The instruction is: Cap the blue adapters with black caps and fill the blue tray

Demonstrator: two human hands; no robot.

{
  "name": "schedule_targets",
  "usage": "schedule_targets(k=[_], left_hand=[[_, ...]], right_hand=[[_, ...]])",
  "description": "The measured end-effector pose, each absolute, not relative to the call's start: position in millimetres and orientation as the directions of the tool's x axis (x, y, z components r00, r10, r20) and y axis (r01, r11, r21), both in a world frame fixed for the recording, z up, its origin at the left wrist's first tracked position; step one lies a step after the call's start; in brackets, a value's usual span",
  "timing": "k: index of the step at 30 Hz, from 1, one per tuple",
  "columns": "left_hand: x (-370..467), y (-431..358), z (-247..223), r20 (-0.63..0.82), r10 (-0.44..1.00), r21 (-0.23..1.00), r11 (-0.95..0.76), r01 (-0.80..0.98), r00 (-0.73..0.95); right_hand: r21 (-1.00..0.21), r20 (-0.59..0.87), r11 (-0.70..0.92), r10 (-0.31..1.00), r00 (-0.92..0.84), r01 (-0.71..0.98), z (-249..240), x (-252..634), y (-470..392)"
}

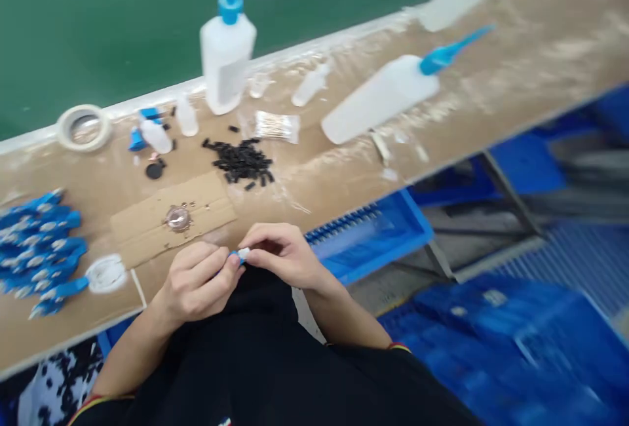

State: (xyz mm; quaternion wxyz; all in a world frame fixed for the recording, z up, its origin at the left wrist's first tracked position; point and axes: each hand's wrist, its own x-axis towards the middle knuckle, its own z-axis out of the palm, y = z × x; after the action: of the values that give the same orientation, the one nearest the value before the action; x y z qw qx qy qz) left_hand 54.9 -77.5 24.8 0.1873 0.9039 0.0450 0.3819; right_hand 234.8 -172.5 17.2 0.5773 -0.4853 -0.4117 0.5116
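Note:
A small blue part with a white end (242, 254) is held between my two hands, close to my body at the table's near edge. My left hand (200, 282) is closed around its blue portion, which the fingers mostly cover. Thumb and fingertips of my right hand (282, 257) pinch at the white end. Just beyond my hands lies a piece of cardboard (142, 219) bearing a small clear round dish (177, 218) with dark specks around it. A heap of short black pieces (242, 161) sits farther back.
Blue parts (42, 249) are piled at the left, beside a white round patch (107, 274). Tape (84, 128), an upright white bottle (227, 62), a lying bottle (383, 98) and a cotton swab packet (277, 126) line the back. A blue tray (413, 216) sits below the table edge.

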Motion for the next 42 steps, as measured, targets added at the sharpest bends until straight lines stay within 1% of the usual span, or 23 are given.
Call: schedule_targets(k=[2,4,6,7,8,9,10,11,12,13,14,15,16,17,18,19,22,26,34,42], left_hand=[[60.3,-82.1,14.0,0.659,0.134,0.321,-0.940,-0.117,0.740],[72.5,-91.2,1.7,0.629,0.059,0.326,-0.925,-0.195,0.776],[88.0,-104.2,-9.6,0.564,0.010,0.362,-0.902,-0.236,0.826],[95.6,-110.8,-14.5,0.527,0.001,0.383,-0.893,-0.237,0.850],[102.4,-116.6,-18.8,0.494,0.002,0.405,-0.885,-0.228,0.869],[108.1,-121.1,-22.7,0.471,0.016,0.428,-0.879,-0.213,0.882],[112.3,-124.0,-25.9,0.457,0.039,0.453,-0.870,-0.194,0.888],[114.9,-125.3,-28.4,0.448,0.066,0.480,-0.859,-0.178,0.892],[116.0,-125.2,-30.3,0.438,0.089,0.508,-0.846,-0.164,0.895],[115.7,-123.9,-31.4,0.424,0.107,0.531,-0.834,-0.151,0.899],[114.3,-121.9,-31.7,0.408,0.114,0.545,-0.827,-0.141,0.906],[112.3,-119.6,-31.3,0.392,0.110,0.551,-0.823,-0.137,0.913],[109.8,-117.3,-30.3,0.378,0.098,0.553,-0.822,-0.139,0.920],[107.3,-115.4,-28.9,0.363,0.085,0.555,-0.819,-0.143,0.928],[105.0,-113.9,-27.3,0.345,0.072,0.562,-0.815,-0.145,0.936],[103.0,-113.0,-25.7,0.325,0.062,0.572,-0.807,-0.144,0.944],[100.0,-112.6,-22.2,0.262,0.086,0.620,-0.778,-0.100,0.961],[102.0,-113.3,-21.7,0.226,0.155,0.666,-0.745,-0.037,0.962],[102.4,-111.6,-21.6,0.219,0.138,0.664,-0.747,-0.044,0.966],[101.1,-112.1,-23.5,0.225,0.140,0.675,-0.736,-0.051,0.964]], right_hand=[[-0.918,-0.217,-0.176,0.973,0.079,-0.355,12.0,238.2,-188.1],[-0.831,-0.374,-0.293,0.923,0.085,-0.472,1.7,242.3,-209.8],[-0.780,-0.489,-0.340,0.855,0.172,-0.525,-9.9,249.7,-238.1],[-0.778,-0.529,-0.352,0.814,0.241,-0.520,-15.3,255.9,-254.3],[-0.796,-0.550,-0.359,0.766,0.334,-0.487,-20.4,264.2,-271.4],[-0.830,-0.543,-0.368,0.703,0.460,-0.419,-25.0,274.5,-288.9],[-0.865,-0.500,-0.393,0.622,0.603,-0.311,-29.5,286.2,-306.0],[-0.880,-0.410,-0.442,0.524,0.746,-0.174,-34.0,298.3,-321.9],[-0.852,-0.301,-0.522,0.435,0.849,-0.034,-38.7,309.7,-335.7],[-0.777,-0.216,-0.624,0.385,0.897,0.080,-43.8,319.2,-346.7],[-0.651,-0.181,-0.738,0.380,0.907,0.179,-49.4,326.1,-354.4],[-0.492,-0.209,-0.830,0.406,0.890,0.263,-55.6,330.1,-358.8],[-0.334,-0.278,-0.879,0.437,0.856,0.340,-62.2,331.4,-360.2],[-0.205,-0.357,-0.889,0.457,0.815,0.409,-69.3,330.3,-359.0],[-0.115,-0.420,-0.877,0.468,0.778,0.466,-76.5,327.7,-356.2],[-0.067,-0.462,-0.858,0.479,0.747,0.509,-83.6,324.3,-352.4],[-0.056,-0.512,-0.810,0.525,0.680,0.584,-102.3,315.3,-342.1],[-0.045,-0.569,-0.749,0.563,0.599,0.661,-116.6,312.6,-335.6],[-0.014,-0.638,-0.704,0.554,0.535,0.710,-116.3,317.2,-318.6],[0.009,-0.701,-0.701,0.505,0.504,0.714,-127.9,320.2,-304.4]])
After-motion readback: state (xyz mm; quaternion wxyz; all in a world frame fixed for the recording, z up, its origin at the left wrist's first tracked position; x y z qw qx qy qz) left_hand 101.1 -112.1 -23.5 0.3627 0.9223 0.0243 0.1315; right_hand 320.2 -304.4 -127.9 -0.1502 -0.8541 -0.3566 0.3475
